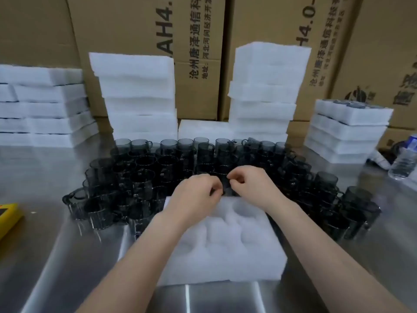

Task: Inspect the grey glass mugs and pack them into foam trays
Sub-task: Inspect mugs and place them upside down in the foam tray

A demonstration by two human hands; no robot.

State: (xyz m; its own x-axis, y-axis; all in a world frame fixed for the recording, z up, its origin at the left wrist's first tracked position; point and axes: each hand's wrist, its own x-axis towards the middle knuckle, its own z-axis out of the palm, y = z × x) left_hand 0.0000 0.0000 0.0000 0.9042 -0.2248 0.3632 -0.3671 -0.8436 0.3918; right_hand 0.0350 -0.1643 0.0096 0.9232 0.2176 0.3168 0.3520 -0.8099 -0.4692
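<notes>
Here, at the far edge of a white foam tray [225, 267] with empty round pockets, the left hand [194, 194] and right hand [252, 186] pinch one dark grey glass mug [226, 189] between curled fingers, apparently inspecting it; next it needs lowering into a pocket.

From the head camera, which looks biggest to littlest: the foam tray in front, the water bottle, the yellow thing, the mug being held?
1. foam tray
2. water bottle and yellow thing: about alike, unsure (yellow thing cut off)
3. held mug: smallest, partly hidden
</notes>
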